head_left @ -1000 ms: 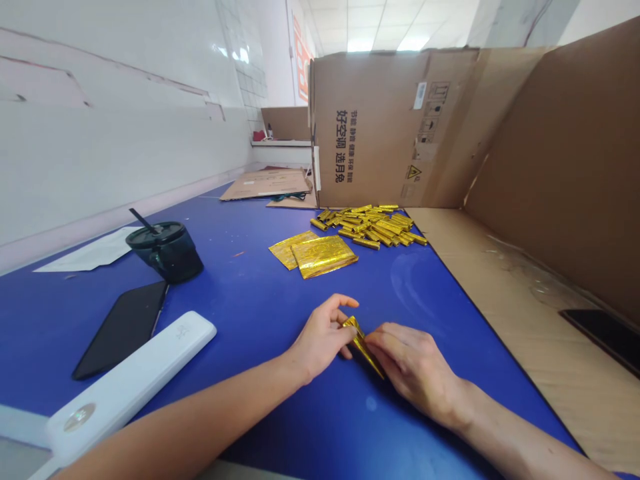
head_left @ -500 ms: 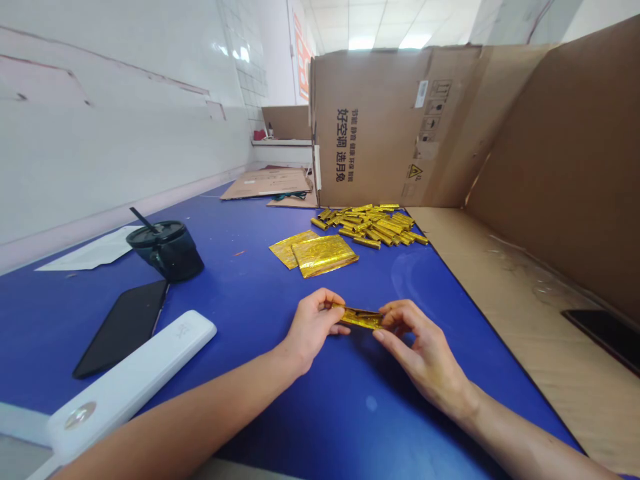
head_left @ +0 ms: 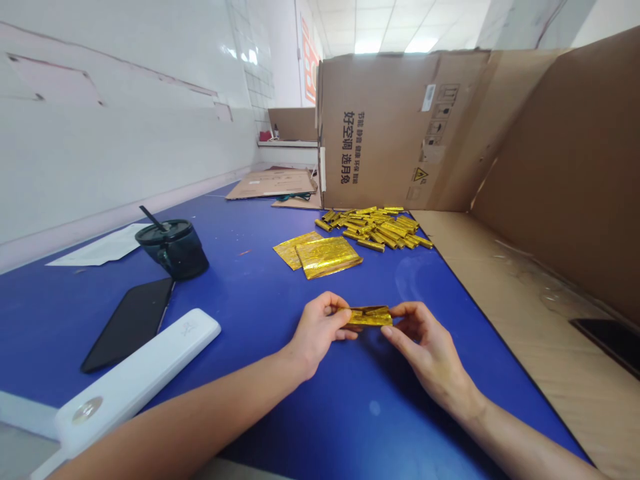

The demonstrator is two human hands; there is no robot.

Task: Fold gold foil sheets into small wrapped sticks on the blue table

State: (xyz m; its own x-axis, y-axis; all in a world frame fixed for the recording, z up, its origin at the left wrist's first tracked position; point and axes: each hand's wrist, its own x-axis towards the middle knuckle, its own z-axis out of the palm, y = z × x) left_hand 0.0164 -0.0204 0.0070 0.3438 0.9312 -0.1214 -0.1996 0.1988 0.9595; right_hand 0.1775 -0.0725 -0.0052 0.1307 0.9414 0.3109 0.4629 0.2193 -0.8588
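Between my two hands, just above the blue table, is a folded strip of gold foil paper (head_left: 369,316). My left hand (head_left: 323,328) is closed on its left end, thumb on top and fingers beneath. At the right end, my right hand (head_left: 427,343) pinches the strip's edge between thumb and fingertips. Farther back lie two flat stacks of gold foil sheets (head_left: 330,257), one overlapping the other. Behind them, to the right, is a pile of rolled gold foil tubes (head_left: 387,230) near the table's edge.
The blue table (head_left: 240,287) bears a dark lidded cup with a straw (head_left: 180,250), a black phone (head_left: 130,323) and a long white device (head_left: 145,373) on the left. Cardboard walls (head_left: 390,133) stand behind and to the right. Flat cardboard (head_left: 270,183) lies at the back.
The foil strip has turned so that more of its gold front face shows. The whole view has shifted slightly, and both hands still hold the strip.
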